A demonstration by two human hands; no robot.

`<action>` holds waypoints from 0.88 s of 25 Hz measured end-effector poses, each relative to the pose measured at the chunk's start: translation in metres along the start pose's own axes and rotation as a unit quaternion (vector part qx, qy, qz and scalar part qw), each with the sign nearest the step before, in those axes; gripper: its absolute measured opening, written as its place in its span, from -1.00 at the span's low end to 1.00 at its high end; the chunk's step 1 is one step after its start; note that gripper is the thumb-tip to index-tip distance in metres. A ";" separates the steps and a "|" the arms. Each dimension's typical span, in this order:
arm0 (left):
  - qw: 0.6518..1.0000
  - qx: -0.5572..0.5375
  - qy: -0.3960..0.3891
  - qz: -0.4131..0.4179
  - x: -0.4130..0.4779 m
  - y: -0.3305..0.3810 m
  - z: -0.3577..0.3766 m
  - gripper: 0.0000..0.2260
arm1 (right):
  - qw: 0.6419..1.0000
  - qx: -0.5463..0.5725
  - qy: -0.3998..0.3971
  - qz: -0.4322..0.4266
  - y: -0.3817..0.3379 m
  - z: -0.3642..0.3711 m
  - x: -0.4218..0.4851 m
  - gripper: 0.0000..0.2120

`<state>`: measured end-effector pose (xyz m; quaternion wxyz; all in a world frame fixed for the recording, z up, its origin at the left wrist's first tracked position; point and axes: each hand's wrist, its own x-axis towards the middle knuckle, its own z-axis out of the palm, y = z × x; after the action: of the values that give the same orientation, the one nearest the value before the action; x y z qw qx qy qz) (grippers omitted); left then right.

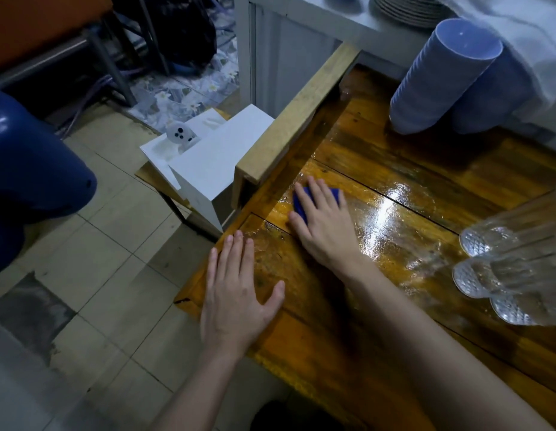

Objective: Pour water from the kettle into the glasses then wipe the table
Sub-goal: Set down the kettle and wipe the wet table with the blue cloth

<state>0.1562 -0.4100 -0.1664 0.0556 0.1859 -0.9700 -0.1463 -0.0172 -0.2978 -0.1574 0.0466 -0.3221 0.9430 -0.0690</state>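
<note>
My right hand (324, 227) presses flat on a blue cloth (301, 202) near the left edge of the wet wooden table (426, 169); only the cloth's edges show past my fingers. Spread flat with nothing in it, my left hand (236, 298) rests on the table's near left corner. Several clear cut-pattern glasses (500, 269) stand at the right edge of the view. A shiny film of water lies on the boards between my right hand and the glasses. No kettle is in view.
Two stacks of blue plastic cups (441, 79) stand at the back of the table. A raised wooden rail (301, 113) runs along its left side. A white box (208, 163) sits beside the table, a blue barrel (31, 178) at far left. Stacked plates (407, 7) rest on a counter behind.
</note>
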 end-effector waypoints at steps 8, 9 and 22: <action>1.000 0.008 -0.015 0.000 -0.001 0.001 -0.004 -0.29 | 0.978 0.031 -0.071 -0.193 0.004 -0.004 -0.078 -0.45; 1.000 0.006 -0.015 -0.001 -0.001 0.001 -0.005 -0.29 | 0.974 0.022 -0.079 -0.210 0.009 -0.004 -0.095 -0.45; 1.000 0.004 -0.011 0.008 0.000 -0.001 -0.001 -0.29 | 0.983 0.036 0.064 0.169 0.082 -0.004 -0.089 -0.40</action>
<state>0.1567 -0.4109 -0.1652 0.0452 0.1769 -0.9726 -0.1436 0.0034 -0.1785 -0.1627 0.0089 -0.1508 0.9819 -0.1144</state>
